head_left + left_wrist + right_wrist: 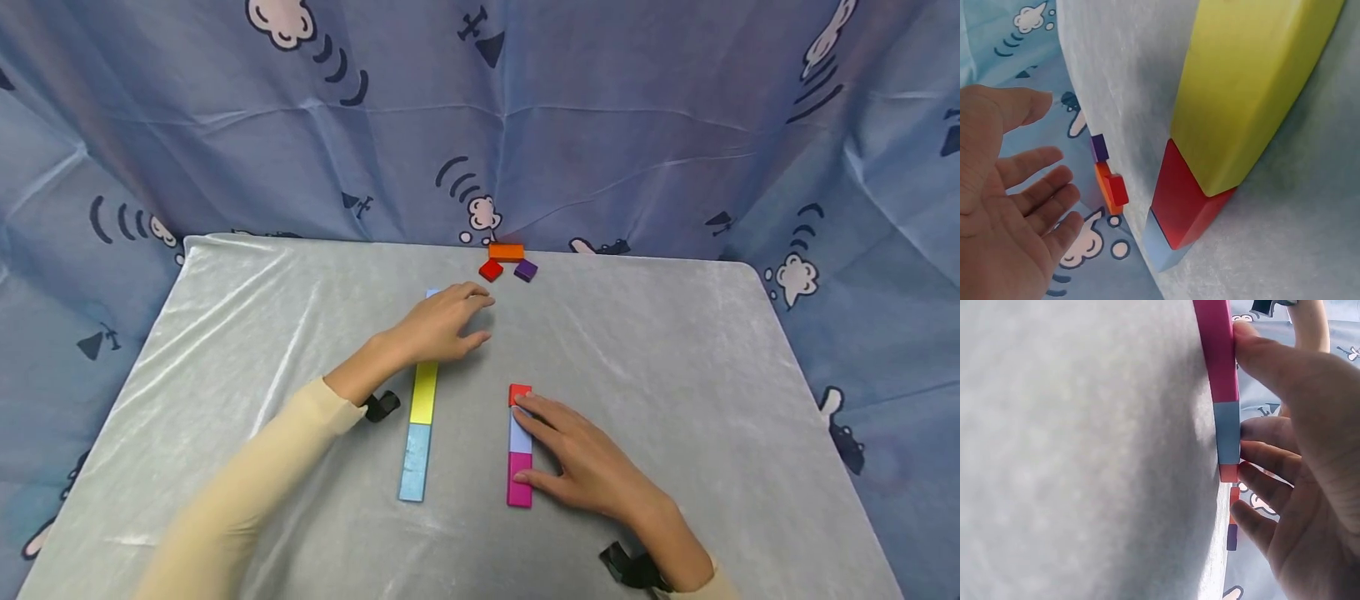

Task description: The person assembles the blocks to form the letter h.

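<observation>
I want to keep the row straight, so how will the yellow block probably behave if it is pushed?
The yellow block looks stiff, given its straight edges. It lies flat on the cloth, so it would probably slide, not roll. It seems to touch the adjoining red block, so pushing that way may move both.

Smooth, satin-looking blocks [424, 393] lie on velvety, softly sheened counter cloth [637, 342]; the fabric backdrop [600, 67] appears matt and creased.
</observation>
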Demonstrator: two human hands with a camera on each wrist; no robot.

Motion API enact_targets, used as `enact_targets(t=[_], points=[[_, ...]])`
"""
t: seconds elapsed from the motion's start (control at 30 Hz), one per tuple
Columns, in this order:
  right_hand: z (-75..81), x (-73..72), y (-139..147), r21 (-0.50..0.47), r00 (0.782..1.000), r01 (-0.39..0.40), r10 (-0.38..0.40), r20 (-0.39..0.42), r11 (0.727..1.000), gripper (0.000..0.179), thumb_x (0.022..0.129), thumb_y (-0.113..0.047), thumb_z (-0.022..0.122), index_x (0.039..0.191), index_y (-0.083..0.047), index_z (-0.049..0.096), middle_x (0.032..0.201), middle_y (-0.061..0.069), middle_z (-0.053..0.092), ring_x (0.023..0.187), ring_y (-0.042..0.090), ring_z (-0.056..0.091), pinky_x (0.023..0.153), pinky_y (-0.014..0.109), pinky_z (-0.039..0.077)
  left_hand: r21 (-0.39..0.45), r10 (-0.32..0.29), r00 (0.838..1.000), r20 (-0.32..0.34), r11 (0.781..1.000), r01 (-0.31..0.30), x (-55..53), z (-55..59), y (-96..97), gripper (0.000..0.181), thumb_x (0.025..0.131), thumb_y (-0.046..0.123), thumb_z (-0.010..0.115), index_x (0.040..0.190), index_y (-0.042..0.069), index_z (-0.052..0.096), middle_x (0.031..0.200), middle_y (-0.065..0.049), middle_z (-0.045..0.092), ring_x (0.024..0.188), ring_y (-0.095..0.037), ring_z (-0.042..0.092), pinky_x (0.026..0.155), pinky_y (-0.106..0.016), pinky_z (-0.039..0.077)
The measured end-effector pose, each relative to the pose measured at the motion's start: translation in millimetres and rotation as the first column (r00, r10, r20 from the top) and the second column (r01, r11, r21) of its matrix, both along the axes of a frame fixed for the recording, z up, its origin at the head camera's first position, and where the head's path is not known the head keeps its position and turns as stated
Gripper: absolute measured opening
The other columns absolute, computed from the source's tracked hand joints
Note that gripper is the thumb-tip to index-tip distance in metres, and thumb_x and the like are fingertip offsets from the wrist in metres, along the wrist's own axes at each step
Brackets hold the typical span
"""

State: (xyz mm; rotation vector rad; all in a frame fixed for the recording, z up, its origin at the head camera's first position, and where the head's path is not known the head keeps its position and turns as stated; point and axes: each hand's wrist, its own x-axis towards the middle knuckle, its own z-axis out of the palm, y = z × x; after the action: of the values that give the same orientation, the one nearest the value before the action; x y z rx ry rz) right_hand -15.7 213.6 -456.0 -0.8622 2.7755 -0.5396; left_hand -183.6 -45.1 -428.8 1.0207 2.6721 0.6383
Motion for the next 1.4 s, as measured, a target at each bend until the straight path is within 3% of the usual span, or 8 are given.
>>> enact_targets(t=[0.33, 0.6, 0.73, 0.93, 1.17, 1.4], points=[[-2.3, -0.7, 2.1, -0.001, 0.999, -0.026, 0.026, -0.022, 1.0, 0.084, 0.09, -0.056, 0.08, 0.157, -0.014, 0.052, 0.165, 0.005, 0.048, 0.15, 0.025, 0.051, 0.121, 0.048, 0.049, -0.001, -0.006, 1.0, 0.016, 1.0, 0.006, -25.1, 0.6, 7.4, 0.056, 0.102, 0.03, 0.069, 0.15, 0.003, 0.058, 0.155, -0.015, 0.055, 0.142, -0.032, 0.054, 0.126, -0.047, 0.044], [-3.2, -1.8, 4.6, -0.014, 0.995, -0.045, 0.043, -0.085, 0.999, 0.084, 0.088, -0.054, 0.082, 0.155, -0.012, 0.055, 0.162, 0.005, 0.052, 0.147, 0.025, 0.054, 0.117, 0.047, 0.052, -0.059, -0.006, 0.999, 0.033, 0.998, 0.008, -45.2, 4.8, 14.5, 0.058, 0.104, 0.031, 0.066, 0.154, 0.004, 0.054, 0.162, -0.014, 0.05, 0.151, -0.032, 0.047, 0.131, -0.047, 0.036], [-2.8, -2.3, 4.1, -0.026, 0.996, -0.041, 0.039, -0.083, 0.999, 0.085, 0.087, -0.054, 0.084, 0.155, -0.012, 0.055, 0.162, 0.004, 0.052, 0.148, 0.024, 0.053, 0.116, 0.047, 0.053, -0.06, 0.003, 0.999, 0.033, 0.998, -0.001, -54.9, 5.6, 20.9, 0.059, 0.104, 0.029, 0.066, 0.156, 0.006, 0.051, 0.159, -0.013, 0.053, 0.146, -0.031, 0.05, 0.129, -0.047, 0.04], [-2.7, -2.1, 2.0, -0.046, 0.999, -0.021, 0.018, -0.051, 0.999, 0.086, 0.087, -0.056, 0.083, 0.156, -0.014, 0.053, 0.164, 0.001, 0.051, 0.149, 0.021, 0.052, 0.117, 0.047, 0.052, -0.087, 0.039, 0.999, 0.002, 0.996, -0.038, -66.0, -0.5, 26.0, 0.057, 0.105, 0.026, 0.064, 0.157, 0.01, 0.048, 0.151, -0.011, 0.057, 0.136, -0.029, 0.057, 0.121, -0.044, 0.049], [-4.3, -0.1, 3.3, -0.038, 0.997, -0.023, 0.02, -0.08, 0.999, 0.085, 0.087, -0.057, 0.083, 0.155, -0.014, 0.055, 0.163, 0.002, 0.052, 0.148, 0.021, 0.054, 0.115, 0.046, 0.053, -0.037, 0.057, 0.998, -0.025, 0.998, -0.058, -77.8, -13.9, 32.8, 0.047, 0.105, 0.023, 0.064, 0.149, 0.007, 0.057, 0.14, -0.014, 0.062, 0.121, -0.031, 0.062, 0.11, -0.046, 0.056], [-7.0, 2.9, 4.5, -0.047, 0.996, -0.022, 0.018, -0.089, 0.999, 0.084, 0.087, -0.056, 0.082, 0.155, -0.014, 0.056, 0.162, 0.002, 0.053, 0.147, 0.02, 0.055, 0.115, 0.046, 0.053, 0.004, 0.079, 0.995, -0.064, 0.997, -0.079, -88.8, -22.7, 45.0, 0.043, 0.107, 0.026, 0.062, 0.144, 0.003, 0.061, 0.141, -0.014, 0.063, 0.126, -0.031, 0.062, 0.114, -0.046, 0.053]])
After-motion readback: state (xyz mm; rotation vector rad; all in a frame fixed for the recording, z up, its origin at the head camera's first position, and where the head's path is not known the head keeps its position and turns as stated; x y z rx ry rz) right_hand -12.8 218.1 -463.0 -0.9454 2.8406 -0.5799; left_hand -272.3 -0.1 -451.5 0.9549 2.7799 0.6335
